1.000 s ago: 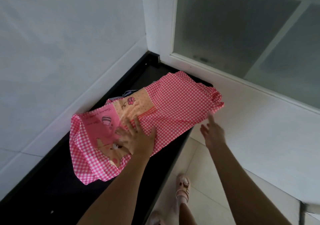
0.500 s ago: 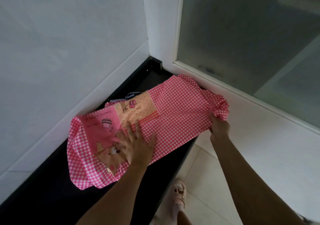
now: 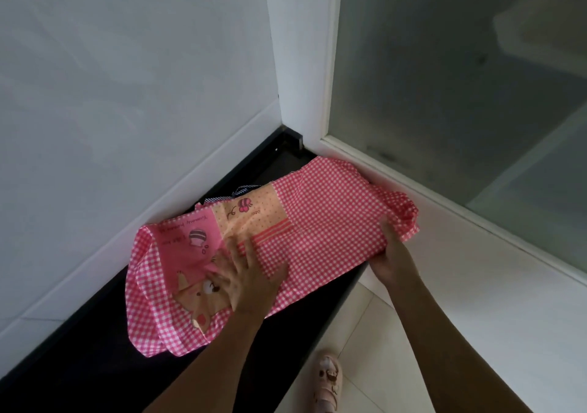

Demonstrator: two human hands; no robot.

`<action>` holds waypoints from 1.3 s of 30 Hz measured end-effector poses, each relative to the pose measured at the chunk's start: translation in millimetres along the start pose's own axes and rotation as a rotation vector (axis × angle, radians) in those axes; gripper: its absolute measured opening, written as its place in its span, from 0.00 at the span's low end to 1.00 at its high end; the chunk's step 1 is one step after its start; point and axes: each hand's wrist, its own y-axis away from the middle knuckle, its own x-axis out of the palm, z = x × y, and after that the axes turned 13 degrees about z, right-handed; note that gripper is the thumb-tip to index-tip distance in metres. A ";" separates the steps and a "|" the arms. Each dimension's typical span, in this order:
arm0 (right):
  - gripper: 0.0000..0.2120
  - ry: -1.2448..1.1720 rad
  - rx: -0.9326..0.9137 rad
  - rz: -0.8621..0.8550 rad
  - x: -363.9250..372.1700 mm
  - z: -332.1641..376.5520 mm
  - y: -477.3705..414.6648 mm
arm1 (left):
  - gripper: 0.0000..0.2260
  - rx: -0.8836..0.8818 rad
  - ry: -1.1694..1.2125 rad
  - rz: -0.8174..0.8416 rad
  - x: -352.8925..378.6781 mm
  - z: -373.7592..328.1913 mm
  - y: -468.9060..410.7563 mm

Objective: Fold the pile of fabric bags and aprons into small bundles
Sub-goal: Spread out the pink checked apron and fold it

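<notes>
Pink gingham apron (image 3: pixel 320 234) lies spread lengthwise along the black ledge (image 3: pixel 95 368). One corner of it reaches toward the ledge's far inner corner, and the frilled end hangs past the ledge's front edge. The printed patch panel (image 3: pixel 222 241) (pink, orange, a cartoon animal) faces up on the half toward the ledge's near end. The cloth at that end is rumpled and folded on itself.

Your left hand (image 3: pixel 251 282): flat on the apron, palm down, fingers straight and fanned, pressing the cloth onto the ledge top. The fingertips land on the panel and the heel of the hand sits close to the ledge's front edge. It pinches nothing and only pins the cloth.

Your right hand (image 3: pixel 394 260): at the ledge's front edge, where the frilled end overhangs. It grasps that end, with one digit on top of the gingham. The others go under the cloth and are hidden, so how far they curl cannot be told. The fabric bunches right at the grip.

The hands are well apart, with a smooth stretch of gingham between them along the ledge.

Other notes:
- A sliver of dark striped fabric (image 3: pixel 228 195) shows from under the apron at the ledge's back edge, by the white wall (image 3: pixel 127 94).
- A frosted glass pane (image 3: pixel 460 79) rises beyond the ledge's far end.
- A pale sandal (image 3: pixel 327 384) is on the floor tiles (image 3: pixel 374 342) below the ledge's front edge.
</notes>
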 end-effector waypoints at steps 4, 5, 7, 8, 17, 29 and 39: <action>0.28 -0.019 0.002 -0.007 11.7 22.5 -3.9 | 0.52 0.161 0.019 0.050 -0.5 -18.0 -1.0; 0.25 -0.009 -0.006 -0.001 13.8 28.4 -4.1 | 0.53 0.174 0.054 0.080 -0.2 -23.6 -2.7; 0.20 0.042 -0.036 0.024 23.7 42.8 1.9 | 0.54 0.188 0.136 0.128 -3.4 -39.5 -5.7; 0.19 0.075 -0.054 0.034 28.6 50.2 5.8 | 0.53 0.206 0.178 0.161 -6.1 -48.1 -7.9; 0.04 0.690 -0.216 0.162 79.8 64.8 35.6 | 0.26 -0.049 0.093 -0.236 -69.7 -6.4 2.2; 0.31 2.149 -0.198 0.916 100.8 -132.3 44.7 | 0.45 0.098 1.684 0.414 -81.4 70.6 29.0; 0.46 2.287 -0.207 0.988 53.8 -146.6 29.5 | 0.28 -0.090 0.782 0.062 -62.8 57.6 8.7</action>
